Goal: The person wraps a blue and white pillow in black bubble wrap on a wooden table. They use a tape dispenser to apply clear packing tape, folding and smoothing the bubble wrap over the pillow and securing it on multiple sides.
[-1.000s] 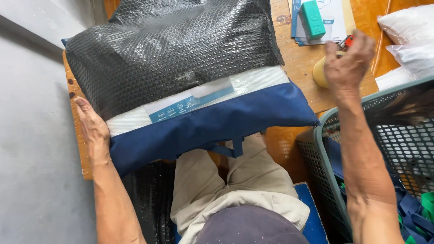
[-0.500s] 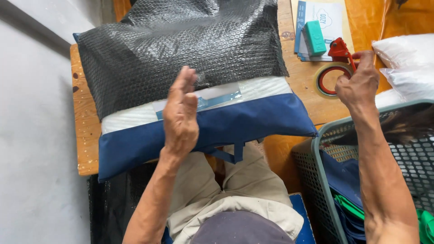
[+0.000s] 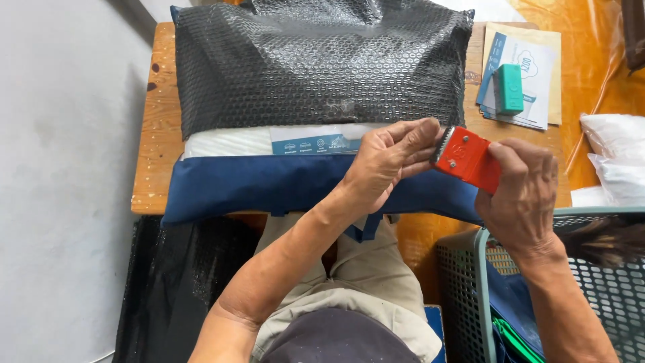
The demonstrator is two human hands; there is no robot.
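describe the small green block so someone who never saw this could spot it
Start at the wooden table and go to its far right corner, past the black bubble-wrapped bundle. There the small green block lies on a stack of papers, the only green thing on the tabletop.

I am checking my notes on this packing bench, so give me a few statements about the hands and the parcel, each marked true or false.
1. The right hand holds a red tape dispenser. True.
2. The left hand lies flat on the wooden table. False: its fingers are at the dispenser's toothed edge, above the parcel.
3. Black bubble wrap covers the far part of the navy blue bag. True.
4. The green box sits inside the mesh basket. False: it rests on papers on the table.
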